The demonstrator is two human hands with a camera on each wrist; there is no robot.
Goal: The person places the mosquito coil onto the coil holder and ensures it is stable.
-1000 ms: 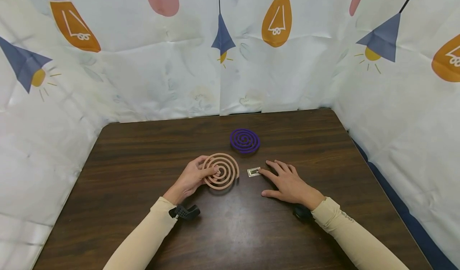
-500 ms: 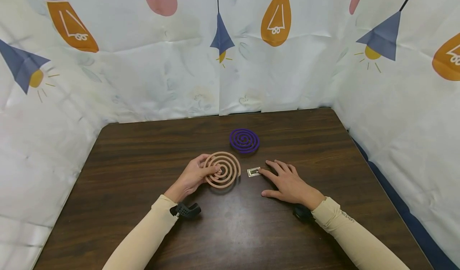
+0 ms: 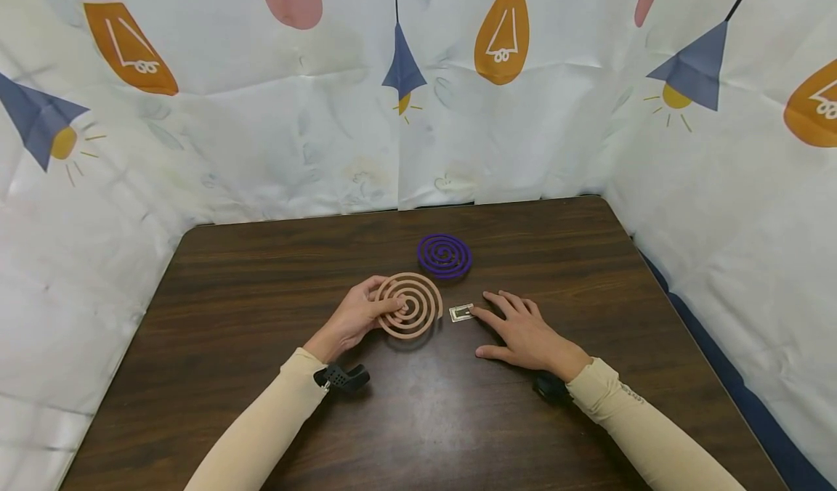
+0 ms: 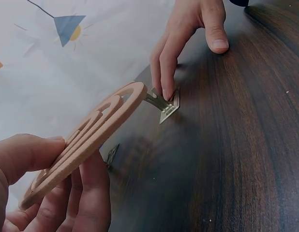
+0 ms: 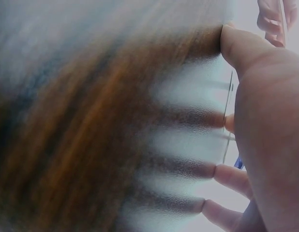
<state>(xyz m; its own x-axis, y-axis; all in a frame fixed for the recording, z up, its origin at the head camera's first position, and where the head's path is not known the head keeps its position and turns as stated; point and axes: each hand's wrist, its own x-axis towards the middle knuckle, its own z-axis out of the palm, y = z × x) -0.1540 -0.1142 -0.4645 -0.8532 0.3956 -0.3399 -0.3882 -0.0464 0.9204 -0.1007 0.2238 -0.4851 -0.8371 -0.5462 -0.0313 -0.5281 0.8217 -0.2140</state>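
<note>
My left hand (image 3: 353,311) pinches a tan mosquito coil (image 4: 98,137), thumb over its centre and fingers beneath, held tilted above the table. The coil's outer end overlaps the raised tab of a small metal coil stand (image 4: 169,110) in the left wrist view. That stand lies flat on the table, and the index fingertip of my right hand (image 3: 531,337) rests on its edge. The other right fingers are spread, touching the tabletop. Farther back lies a purple mosquito coil (image 3: 444,253).
A dark wood-grain table (image 3: 261,273) carries everything. Behind and beside it hangs a white curtain (image 3: 294,149) printed with lamps and bulbs. A second small metal piece (image 4: 112,154) shows behind the tan coil in the left wrist view.
My left hand has moved the tan coil slightly right and away from me, closer to the metal stand. The right hand and the purple coil have stayed put.
</note>
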